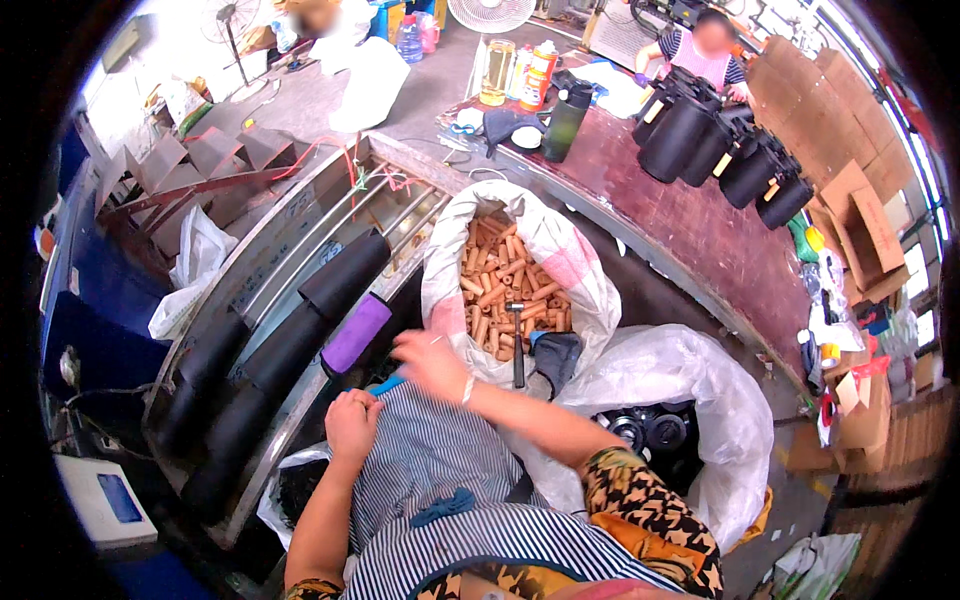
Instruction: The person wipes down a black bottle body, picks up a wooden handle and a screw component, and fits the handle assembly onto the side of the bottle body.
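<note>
My left hand (353, 425) is closed in a fist over the striped apron on my lap; what it may hold is hidden. To its right, my right hand (432, 368) reaches leftward with fingers apart and slightly bent, nothing seen in it. A purple cylinder (357, 335) with dark ends leans on the trough's near edge, just beyond both hands and touching neither. A bit of blue material (388, 384) shows between the hands. Black cylinders (345, 270) lie in rows along the metal-edged trough (290, 425) at left.
Ahead stands a white sack (445, 290) of short tan tubes (495, 270), with a hammer (517, 345) on top. A plastic bag (735, 390) at right holds black round parts (665, 430). Black canisters (680, 140) and a dark bottle (568, 125) stand on the reddish table (650, 220); another person (700, 60) is behind it.
</note>
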Demonstrator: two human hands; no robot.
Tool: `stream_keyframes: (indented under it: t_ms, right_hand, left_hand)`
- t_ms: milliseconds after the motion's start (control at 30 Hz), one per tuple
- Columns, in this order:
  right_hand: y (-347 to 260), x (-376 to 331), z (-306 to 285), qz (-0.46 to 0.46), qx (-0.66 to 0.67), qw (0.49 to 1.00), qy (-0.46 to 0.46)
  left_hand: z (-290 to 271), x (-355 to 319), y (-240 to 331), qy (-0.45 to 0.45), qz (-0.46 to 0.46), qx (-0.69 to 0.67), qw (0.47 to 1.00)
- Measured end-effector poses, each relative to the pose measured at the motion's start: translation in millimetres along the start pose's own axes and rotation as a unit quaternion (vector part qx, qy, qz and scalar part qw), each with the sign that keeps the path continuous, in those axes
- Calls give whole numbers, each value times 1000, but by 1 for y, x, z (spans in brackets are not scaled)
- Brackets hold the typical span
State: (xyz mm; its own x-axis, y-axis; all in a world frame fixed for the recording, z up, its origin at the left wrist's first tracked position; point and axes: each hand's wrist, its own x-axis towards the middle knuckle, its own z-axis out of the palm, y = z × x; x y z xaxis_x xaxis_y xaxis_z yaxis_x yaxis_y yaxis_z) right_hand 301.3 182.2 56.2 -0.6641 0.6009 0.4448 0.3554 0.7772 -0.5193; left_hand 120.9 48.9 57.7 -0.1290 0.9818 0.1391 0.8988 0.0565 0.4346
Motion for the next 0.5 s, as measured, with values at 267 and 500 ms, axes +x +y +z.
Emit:
stream_keyframes:
  t_ms: [267,500]
  right_hand:
    - [-66,-32,102,91,214,973,-3]
    - [-79,-20,95,62,159,985,-2]
  left_hand:
    - [-7,-8,-11,-32,-11,46,998]
    - [12,-17,-32,54,0,2,999]
